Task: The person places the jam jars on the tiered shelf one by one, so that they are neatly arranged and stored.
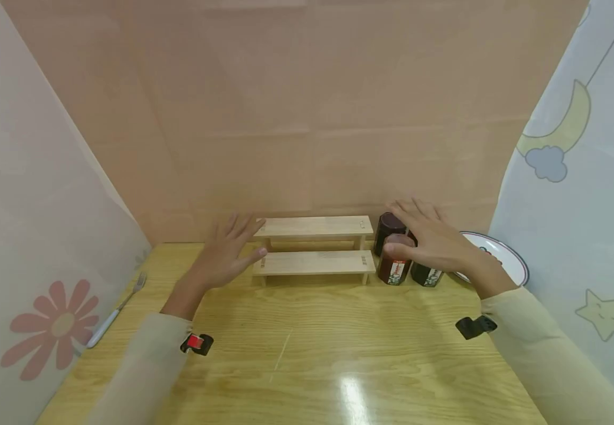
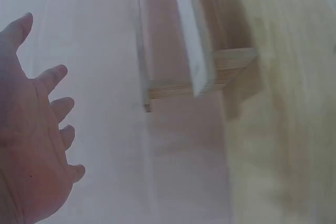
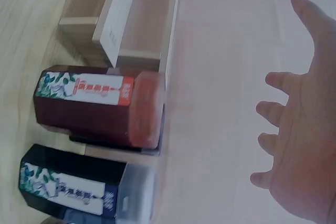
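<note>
A two-tier wooden shelf (image 1: 312, 263) stands at the back of the table. Beside its left end, my left hand (image 1: 227, 254) is held up with fingers spread, holding nothing. My right hand (image 1: 431, 239) is likewise spread and hovers over several jars at the shelf's right end. In the right wrist view a jar with a red label (image 3: 84, 100) and a jar with a dark blue label (image 3: 73, 184) stand side by side, and this right hand (image 3: 310, 124) is apart from them. Another dark jar (image 1: 386, 227) stands behind, partly covered by my fingers in the head view.
A white plate (image 1: 516, 262) with a dark rim sits at the back right, partly behind my right wrist. Along the left edge lies a fork (image 1: 121, 310) with a pale handle. Paper-like walls stand left, right and behind the wooden table (image 1: 286, 354).
</note>
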### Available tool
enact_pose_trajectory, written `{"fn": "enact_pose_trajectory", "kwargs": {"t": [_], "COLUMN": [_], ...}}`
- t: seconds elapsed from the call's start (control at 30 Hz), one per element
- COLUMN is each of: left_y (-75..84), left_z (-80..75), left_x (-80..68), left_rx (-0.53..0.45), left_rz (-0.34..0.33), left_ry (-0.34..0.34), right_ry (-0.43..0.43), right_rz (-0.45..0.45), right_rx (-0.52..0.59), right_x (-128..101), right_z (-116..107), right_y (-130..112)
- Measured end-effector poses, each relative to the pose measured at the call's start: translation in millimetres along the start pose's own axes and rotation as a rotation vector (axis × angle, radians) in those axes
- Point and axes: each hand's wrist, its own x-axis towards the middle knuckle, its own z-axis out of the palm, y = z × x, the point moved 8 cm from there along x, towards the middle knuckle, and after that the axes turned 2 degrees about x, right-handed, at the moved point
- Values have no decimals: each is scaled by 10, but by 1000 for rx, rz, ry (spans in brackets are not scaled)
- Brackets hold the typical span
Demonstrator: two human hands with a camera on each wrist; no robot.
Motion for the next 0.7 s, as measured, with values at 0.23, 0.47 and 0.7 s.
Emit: {"fn": "enact_pose_trajectory", "kwargs": {"t": [0.23, 0.47, 0.7], "left_y": [-181, -394, -530], "left_z": [277, 600, 854], "left_x": [-68, -109, -166], "left_rx": [-196, -498, -666], "left_rz": [-60, -147, -193], "left_ry": [65, 102, 136], "right_ry": [41, 81, 88], "right_rz": [10, 47, 138], "right_rx": [66, 171, 310], "right_x": [-95, -217, -368], "right_z": [21, 138, 308], "right_y": [260, 612, 955]}}
